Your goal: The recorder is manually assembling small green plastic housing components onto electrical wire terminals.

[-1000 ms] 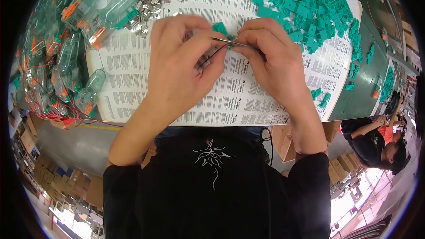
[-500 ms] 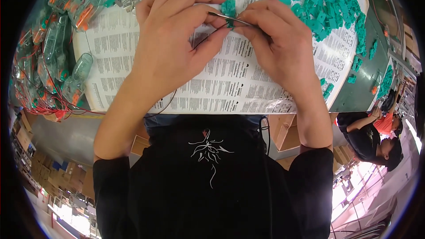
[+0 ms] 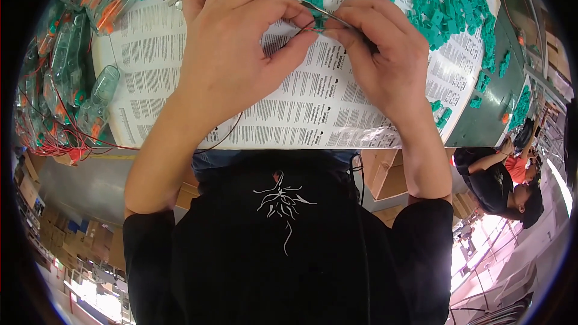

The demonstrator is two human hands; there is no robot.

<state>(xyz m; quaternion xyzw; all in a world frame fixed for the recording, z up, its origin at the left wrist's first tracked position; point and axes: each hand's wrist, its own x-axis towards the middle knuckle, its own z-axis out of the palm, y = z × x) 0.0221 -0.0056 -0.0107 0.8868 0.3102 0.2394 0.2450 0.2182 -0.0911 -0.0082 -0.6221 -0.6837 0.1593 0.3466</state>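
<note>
Near the surface's far edge, the left hand [image 3: 238, 54] pinches a small green connector [image 3: 315, 7] with thin wires, while the right hand [image 3: 379, 54] grips slim metal tweezers [image 3: 328, 14] touching it, above printed paper [image 3: 301, 108].

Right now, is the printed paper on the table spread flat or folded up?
Spread flat. The printed paper lies open across the table, its text columns showing under both hands, with green parts heaped on its far right corner.
</note>
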